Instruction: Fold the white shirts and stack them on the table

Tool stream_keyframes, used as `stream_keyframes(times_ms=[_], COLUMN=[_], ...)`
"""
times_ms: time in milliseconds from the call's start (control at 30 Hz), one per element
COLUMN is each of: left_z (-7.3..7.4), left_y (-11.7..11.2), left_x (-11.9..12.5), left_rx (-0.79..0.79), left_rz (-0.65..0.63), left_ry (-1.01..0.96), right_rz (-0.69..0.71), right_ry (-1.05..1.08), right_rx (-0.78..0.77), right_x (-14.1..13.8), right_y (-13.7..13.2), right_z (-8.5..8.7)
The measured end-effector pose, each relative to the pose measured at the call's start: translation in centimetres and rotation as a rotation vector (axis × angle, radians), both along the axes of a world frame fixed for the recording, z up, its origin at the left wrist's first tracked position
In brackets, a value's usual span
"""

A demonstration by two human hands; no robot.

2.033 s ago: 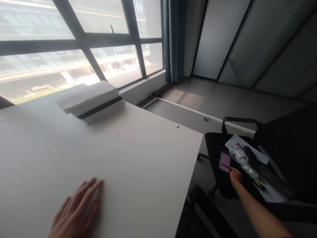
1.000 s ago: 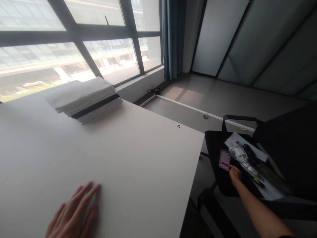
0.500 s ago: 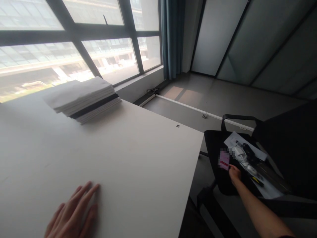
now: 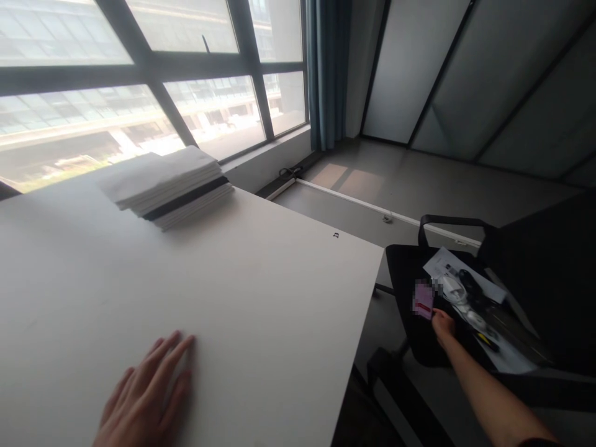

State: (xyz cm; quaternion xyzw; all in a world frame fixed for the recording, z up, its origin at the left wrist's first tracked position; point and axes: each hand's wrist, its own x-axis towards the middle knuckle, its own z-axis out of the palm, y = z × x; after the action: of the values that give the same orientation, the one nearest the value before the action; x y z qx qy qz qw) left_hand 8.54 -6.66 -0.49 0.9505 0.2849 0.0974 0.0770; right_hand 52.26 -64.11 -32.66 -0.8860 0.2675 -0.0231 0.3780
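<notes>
Resting palm down on the near part of the desk (image 4: 261, 298) in the head view, the left hand (image 4: 146, 388) is released, with its fingers extended and slightly parted. The right hand (image 4: 442, 324), positioned to the right of the desk, grasps a pink card (image 4: 424, 307) at the card's lower right edge. A red band crosses the card; its upper portion is pixelated. The card is located over the seat of a black chair (image 4: 403, 270), just beside the desk's right edge. Contact between card and seat cannot be determined.

Farther right of the desk, the seat carries a white sheet (image 4: 439, 263), a coiled white cable (image 4: 452, 290) and a yellow-and-black item (image 4: 487, 341).

A paper stack (image 4: 172, 177) with one dark layer lies at the desk's far edge. A window (image 4: 209, 115) stands beyond the desk; a blue curtain (image 4: 328, 74) hangs beyond the desk's far right corner.
</notes>
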Motion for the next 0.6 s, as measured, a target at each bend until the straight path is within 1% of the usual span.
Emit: stream_keyframes(times_ms=[133, 333, 600], left_z=[0.4, 1.2, 0.9], left_y=[-0.2, -0.6, -0.2], left_x=[0.3, 0.7, 0.6], left_rx=[0.011, -0.025, -0.009], left_rz=[0.010, 0.024, 0.015], left_ry=[-0.018, 0.015, 0.003], right_rz=[-0.007, 0.012, -0.003], right_ry=[-0.026, -0.094, -0.128], right_rx=[0.020, 0.057, 0.083], right_x=[-0.2, -1.0, -1.0], right_y=[0.0, -0.1, -0.3], right_z=[0.1, -0.2, -0.6])
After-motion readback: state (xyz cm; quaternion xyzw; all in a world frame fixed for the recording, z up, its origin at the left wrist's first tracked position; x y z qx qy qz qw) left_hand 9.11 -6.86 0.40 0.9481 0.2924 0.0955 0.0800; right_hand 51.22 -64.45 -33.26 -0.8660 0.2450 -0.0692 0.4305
